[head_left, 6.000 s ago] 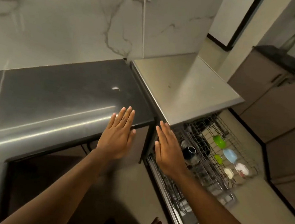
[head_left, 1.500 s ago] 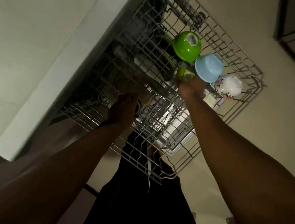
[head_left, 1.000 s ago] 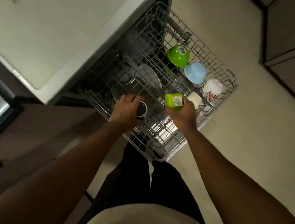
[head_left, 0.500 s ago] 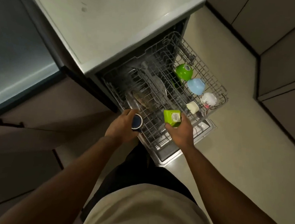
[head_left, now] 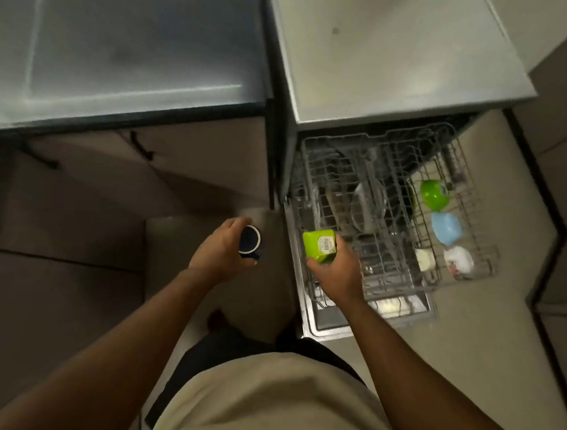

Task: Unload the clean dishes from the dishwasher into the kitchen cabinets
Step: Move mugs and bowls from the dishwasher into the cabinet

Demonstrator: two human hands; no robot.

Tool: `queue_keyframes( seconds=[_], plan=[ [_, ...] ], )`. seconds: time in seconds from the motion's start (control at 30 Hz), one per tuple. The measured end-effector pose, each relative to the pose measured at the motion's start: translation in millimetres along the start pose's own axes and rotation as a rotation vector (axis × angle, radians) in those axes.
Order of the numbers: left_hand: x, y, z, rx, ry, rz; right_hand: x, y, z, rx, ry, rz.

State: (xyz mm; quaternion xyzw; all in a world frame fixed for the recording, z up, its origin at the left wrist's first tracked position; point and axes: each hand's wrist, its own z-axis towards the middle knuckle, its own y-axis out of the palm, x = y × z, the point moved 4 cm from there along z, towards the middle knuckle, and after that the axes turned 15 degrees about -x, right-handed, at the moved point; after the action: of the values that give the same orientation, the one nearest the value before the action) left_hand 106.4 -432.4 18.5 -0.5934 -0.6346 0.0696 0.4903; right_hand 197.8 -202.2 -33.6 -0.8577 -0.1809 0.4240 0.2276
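Left hand [head_left: 219, 252] fingers wrapped round a dark blue mug [head_left: 249, 242], right hand [head_left: 337, 271] fingers clamped on a green square cup [head_left: 319, 249], both clear of the dishwasher rack [head_left: 394, 224]; likely light, rigid, perhaps slick and breakable, so grip bodies.

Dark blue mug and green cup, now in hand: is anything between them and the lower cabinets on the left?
Only the closed cabinet doors. The left hand grips the dark blue mug and the right hand grips the green cup, so neither is free for the handle. No object stands in between.
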Motion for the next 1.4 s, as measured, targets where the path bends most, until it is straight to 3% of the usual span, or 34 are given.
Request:
queue_keyframes(
  seconds=[0.5, 0.7, 0.9, 1.23, 1.4],
  plan=[
    [-155.2, -64.0, -109.2, 0.289, -0.208, -0.318, -166.0, 126.2, 3.4, -0.158, -0.328, -0.168],
    [-192.3, -89.9, -140.2, 0.386, -0.206, -0.324, -218.6, 154.7, 4.9, -0.138, -0.435, -0.209],
    [-223.5, -132.1, -166.1, 0.582, -0.196, -0.350, -284.6, 179.5, 4.4, -0.135, -0.551, -0.230],
    [-254.2, -288.6, -194.2, 0.852, -0.172, -0.243, -433.6, 169.1, 14.9, -0.048, -0.814, -0.258],
    [-250.5, -360.4, -208.3, 0.893, -0.154, -0.164, -504.0, 157.0, 23.9, -0.074, -0.912, -0.244]
  ],
)
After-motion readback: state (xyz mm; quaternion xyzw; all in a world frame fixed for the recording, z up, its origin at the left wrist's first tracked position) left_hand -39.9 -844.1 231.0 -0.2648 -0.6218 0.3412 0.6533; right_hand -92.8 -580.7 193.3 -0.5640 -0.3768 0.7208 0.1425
